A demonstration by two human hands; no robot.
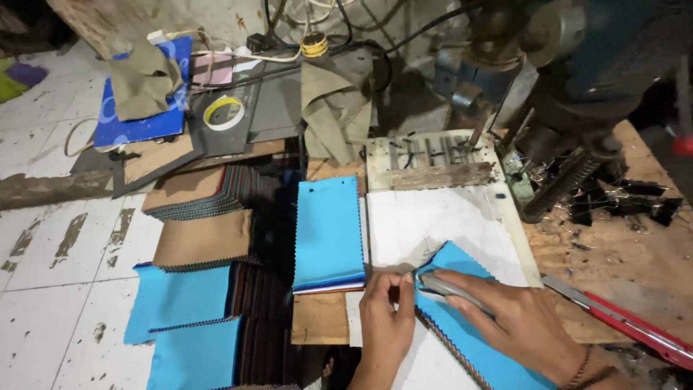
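Head view: your right hand point(520, 318) grips a grey-handled cutter point(451, 287), its tip at the corner of the blue fabric swatch stack point(469, 339) lying under that hand. Your left hand point(386, 310) pinches that same corner, fingers closed. Just left of it, another blue swatch stack point(328, 231). Right of your hands, a red utility knife point(628, 321) on the tabletop point(635, 267).

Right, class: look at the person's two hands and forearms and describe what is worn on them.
Both forearms are bare, with no sleeves in view. The left hand wears no glove, ring or band that shows. The right hand is also ungloved, and a thin beaded bracelet circles its wrist. No watch is visible on either.
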